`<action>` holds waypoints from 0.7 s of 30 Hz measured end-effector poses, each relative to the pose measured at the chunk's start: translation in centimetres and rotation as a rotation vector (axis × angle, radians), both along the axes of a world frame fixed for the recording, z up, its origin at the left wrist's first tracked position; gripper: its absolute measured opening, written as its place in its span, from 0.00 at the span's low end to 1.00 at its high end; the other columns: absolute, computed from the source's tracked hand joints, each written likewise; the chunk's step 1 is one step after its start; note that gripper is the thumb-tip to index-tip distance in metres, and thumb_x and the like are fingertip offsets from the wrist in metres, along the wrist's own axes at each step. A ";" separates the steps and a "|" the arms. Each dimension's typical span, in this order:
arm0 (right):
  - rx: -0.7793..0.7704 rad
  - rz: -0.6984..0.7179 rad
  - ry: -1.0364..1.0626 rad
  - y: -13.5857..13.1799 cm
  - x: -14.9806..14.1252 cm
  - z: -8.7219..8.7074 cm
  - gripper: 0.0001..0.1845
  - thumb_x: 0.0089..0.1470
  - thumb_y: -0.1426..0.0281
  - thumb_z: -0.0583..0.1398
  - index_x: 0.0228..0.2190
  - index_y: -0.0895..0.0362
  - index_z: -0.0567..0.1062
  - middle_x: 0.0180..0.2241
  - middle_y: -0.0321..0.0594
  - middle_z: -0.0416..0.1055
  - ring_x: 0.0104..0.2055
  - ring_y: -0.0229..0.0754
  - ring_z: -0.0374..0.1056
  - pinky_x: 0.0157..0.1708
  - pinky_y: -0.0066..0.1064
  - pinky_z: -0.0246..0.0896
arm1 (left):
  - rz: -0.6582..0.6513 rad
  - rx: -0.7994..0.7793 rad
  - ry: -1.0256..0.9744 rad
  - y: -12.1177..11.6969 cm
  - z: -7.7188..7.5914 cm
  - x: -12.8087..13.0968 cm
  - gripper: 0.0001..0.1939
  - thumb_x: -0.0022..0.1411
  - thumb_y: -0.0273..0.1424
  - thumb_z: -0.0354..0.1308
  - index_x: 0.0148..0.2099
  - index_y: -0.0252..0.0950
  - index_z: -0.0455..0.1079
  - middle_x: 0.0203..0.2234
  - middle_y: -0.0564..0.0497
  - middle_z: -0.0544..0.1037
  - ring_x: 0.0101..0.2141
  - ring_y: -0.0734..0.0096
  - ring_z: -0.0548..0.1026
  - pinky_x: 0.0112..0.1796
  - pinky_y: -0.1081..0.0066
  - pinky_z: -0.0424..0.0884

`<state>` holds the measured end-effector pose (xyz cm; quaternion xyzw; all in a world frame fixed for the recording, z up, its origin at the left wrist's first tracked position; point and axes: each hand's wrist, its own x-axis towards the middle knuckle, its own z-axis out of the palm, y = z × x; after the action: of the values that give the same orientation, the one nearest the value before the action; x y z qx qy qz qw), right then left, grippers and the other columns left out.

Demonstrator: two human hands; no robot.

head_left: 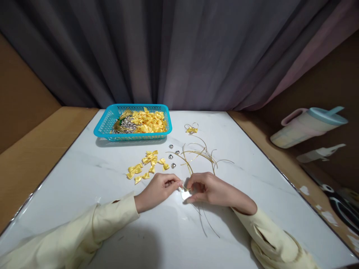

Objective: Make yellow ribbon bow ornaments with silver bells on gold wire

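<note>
My left hand (pixel 160 191) is closed in a pinch on the end of a thin gold wire at the middle of the table. Just to its right, my right hand (pixel 211 189) curls with thumb and fingertips around the same wire, which bends between the two hands. More wire ends trail below my right hand. Beyond it lie loose gold wires (pixel 200 152). Several yellow ribbon bows (pixel 150 158) rest beyond my left hand, beside several silver heart-shaped beads (pixel 171 157). A looped wire piece with a yellow bow (pixel 192 130) lies farther back.
A blue basket (pixel 134 138) at the back left holds yellow bows, silver beads and a bundle of gold wire. On the right ledge are a tumbler (pixel 303 129), a small white bottle (pixel 316 154) and black-handled scissors (pixel 340 205). A grey curtain (pixel 182 56) hangs behind the table.
</note>
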<state>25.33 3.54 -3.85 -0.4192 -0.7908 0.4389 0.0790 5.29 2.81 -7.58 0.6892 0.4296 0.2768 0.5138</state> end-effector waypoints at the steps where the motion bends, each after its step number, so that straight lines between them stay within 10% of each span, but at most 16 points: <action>1: 0.020 -0.008 -0.004 -0.1 -0.1 0.0 0.14 0.44 0.63 0.66 0.31 0.59 0.73 0.25 0.35 0.69 0.25 0.34 0.61 0.24 0.24 0.57 | -0.002 -0.004 -0.005 0.0 0.0 0.0 0.13 0.61 0.34 0.52 0.32 0.32 0.73 0.25 0.50 0.75 0.27 0.71 0.69 0.29 0.75 0.62; 10: 0.183 0.090 0.016 -0.5 -0.7 -0.5 0.11 0.58 0.73 0.53 0.30 0.60 0.75 0.26 0.38 0.70 0.27 0.35 0.62 0.28 0.25 0.55 | 0.021 -0.032 -0.013 0.0 0.2 0.0 0.13 0.60 0.34 0.51 0.31 0.31 0.72 0.20 0.54 0.68 0.23 0.75 0.62 0.25 0.75 0.57; 21: 0.215 0.103 0.010 0.2 0.5 0.2 0.14 0.52 0.79 0.52 0.29 0.61 0.77 0.27 0.40 0.71 0.27 0.35 0.62 0.28 0.26 0.55 | 0.054 -0.039 0.003 0.0 0.3 -0.1 0.13 0.60 0.34 0.51 0.30 0.31 0.70 0.17 0.56 0.63 0.22 0.76 0.59 0.24 0.75 0.55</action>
<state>25.87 3.78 -3.68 -0.3649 -0.8533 0.3574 0.1048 5.18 2.84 -7.28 0.6674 0.4542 0.2813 0.5189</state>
